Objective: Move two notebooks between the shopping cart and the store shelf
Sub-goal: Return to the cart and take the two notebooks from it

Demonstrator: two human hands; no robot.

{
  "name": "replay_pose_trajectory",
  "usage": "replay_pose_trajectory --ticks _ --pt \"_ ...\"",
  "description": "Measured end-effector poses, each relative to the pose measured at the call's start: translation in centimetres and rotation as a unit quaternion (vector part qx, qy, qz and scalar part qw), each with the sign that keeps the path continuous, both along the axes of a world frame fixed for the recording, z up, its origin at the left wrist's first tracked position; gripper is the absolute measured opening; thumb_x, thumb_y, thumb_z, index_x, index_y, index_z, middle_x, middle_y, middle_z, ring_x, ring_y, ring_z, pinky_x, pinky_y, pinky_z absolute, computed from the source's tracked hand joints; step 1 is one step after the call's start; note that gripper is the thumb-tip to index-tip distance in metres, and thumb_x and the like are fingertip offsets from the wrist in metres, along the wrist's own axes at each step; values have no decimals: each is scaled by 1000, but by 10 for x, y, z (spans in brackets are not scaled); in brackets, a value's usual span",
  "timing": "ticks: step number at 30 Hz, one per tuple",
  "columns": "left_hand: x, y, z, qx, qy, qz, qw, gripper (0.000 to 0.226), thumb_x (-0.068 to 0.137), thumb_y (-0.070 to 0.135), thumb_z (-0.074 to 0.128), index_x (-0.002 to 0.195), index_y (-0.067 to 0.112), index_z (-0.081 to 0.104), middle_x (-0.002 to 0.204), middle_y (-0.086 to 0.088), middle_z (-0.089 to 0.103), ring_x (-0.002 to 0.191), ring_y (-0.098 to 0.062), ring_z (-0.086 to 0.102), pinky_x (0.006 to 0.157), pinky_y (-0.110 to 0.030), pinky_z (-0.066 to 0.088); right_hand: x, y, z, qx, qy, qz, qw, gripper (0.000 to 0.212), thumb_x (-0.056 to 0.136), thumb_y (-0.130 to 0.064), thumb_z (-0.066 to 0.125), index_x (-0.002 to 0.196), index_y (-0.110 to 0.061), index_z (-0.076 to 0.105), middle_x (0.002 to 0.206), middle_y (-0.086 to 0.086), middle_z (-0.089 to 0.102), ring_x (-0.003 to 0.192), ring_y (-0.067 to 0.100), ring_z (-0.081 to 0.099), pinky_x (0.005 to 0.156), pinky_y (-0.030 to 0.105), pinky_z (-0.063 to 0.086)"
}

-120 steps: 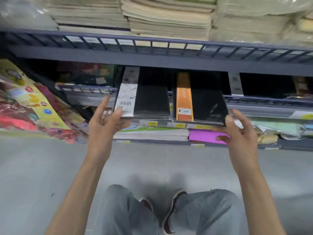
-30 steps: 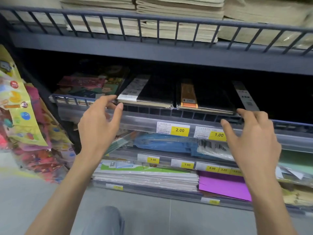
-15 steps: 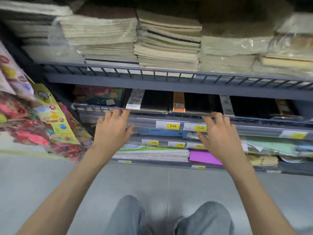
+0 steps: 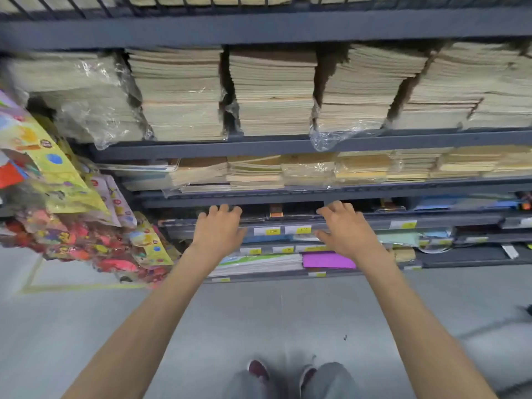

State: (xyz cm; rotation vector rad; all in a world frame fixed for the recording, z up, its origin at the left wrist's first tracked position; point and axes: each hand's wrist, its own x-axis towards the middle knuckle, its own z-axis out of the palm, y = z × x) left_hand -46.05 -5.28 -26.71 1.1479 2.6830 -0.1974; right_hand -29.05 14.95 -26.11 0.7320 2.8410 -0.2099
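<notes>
left hand [image 4: 218, 230]: grip slack, fingers spread, empty | right hand [image 4: 347, 231]: grip slack, empty | notebooks [image 4: 275, 211]: flat on shelf [image 4: 431, 218] between both hands, behind its rail, likely kept from sliding | cart: unseen

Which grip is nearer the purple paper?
Right. The right grip hovers just above the purple paper; the left grip is farther, up and to its left.
</notes>
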Motion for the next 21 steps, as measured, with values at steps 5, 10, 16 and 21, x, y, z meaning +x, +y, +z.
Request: replay_pose_trajectory --ticks 5,10,16,21 --pt "45 30 59 60 24 -45 997 48 99 45 48 138 18 48 133 -8 56 123 -32 51 93 -47 45 59 12 55 22 17 -37 999 58 97 -50 49 146 -19 40 142 8 43 131 30 38 104 43 37" --pt "118 68 103 107 44 -94 989 44 98 46 49 133 19 52 130 -6 59 121 -31 53 94 -46 46 146 29 96 47 46 -84 994 57 97 -46 50 146 -19 38 142 9 41 131 32 37 102 45 37" --pt "212 125 138 176 29 -167 970 38 96 45 53 123 18 56 123 -8 61 114 -32 56 91 -47 46 264 53 123 80 68 -166 981 61 96 -48 52 147 -21 35 142 9 42 129 33 38 99 46 37" --pt "285 172 138 188 6 -241 952 47 96 46 52 136 23 48 129 -8 57 118 -33 53 93 -50 47 351 59 128 72 71 -239 966 61 96 -48 51 149 -23 34 142 9 41 130 32 38 100 46 38"
